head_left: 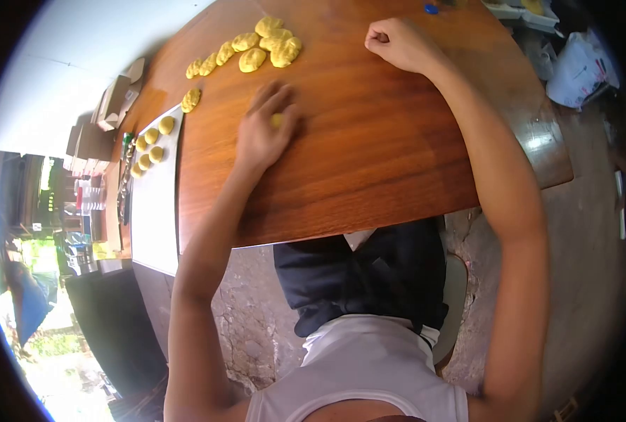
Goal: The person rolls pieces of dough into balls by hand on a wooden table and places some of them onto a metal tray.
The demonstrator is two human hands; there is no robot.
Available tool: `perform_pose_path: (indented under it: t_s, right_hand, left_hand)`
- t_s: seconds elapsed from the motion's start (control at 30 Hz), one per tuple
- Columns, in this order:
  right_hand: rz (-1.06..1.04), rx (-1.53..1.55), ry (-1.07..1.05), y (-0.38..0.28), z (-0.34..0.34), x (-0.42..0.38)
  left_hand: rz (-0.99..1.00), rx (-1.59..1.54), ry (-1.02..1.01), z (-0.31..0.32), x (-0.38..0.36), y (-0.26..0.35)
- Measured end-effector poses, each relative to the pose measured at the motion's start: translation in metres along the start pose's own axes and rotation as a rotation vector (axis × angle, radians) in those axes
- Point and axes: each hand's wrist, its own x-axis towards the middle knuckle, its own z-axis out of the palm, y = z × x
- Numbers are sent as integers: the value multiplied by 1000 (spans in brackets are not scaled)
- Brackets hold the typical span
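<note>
My left hand (265,133) is cupped over a small yellow dough ball (277,120) on the wooden table; its fingers are slightly blurred and the ball shows between thumb and fingers. Off to the right, my right hand (395,43) rests on the table with its fingers curled into a loose fist, and nothing shows in it. Beyond my left hand lie several rough yellow dough pieces (252,60) in a loose group and a row. One more lump (190,100) sits by the corner of a white tray (156,218), which bears several smooth round dough balls (166,125).
The brown wooden table (355,162) spans the middle. Cardboard boxes (112,98) stand past its left edge. A blue cap (431,9) lies at the far side, and a white plastic bag (580,74) is at the right. Below is a worn floor (253,302).
</note>
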Motion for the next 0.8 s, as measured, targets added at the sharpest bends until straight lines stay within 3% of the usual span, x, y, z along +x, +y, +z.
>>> perform_pose_path:
  t_s: [0.07, 0.17, 0.33, 0.5, 0.6, 0.67, 0.8]
  right_hand:
    - [-1, -5, 3, 0, -2, -1]
    - [2, -3, 17, 2, 2, -3]
    - [45, 15, 16, -3, -2, -8]
    - [43, 42, 3, 3, 5, -6]
    - [34, 49, 14, -2, 0, -5]
    - [58, 38, 17, -3, -1, -9]
    - [2, 39, 34, -4, -3, -9]
  left_hand:
    - [167, 67, -1, 20, 27, 11]
    - [235, 46, -47, 23, 13, 33]
    - [190, 111, 13, -17, -77, 60]
    - [105, 289, 78, -18, -54, 39]
    - [103, 174, 94, 10, -2, 35]
    - [192, 61, -22, 25, 12, 45]
    - [178, 83, -55, 6, -44, 76]
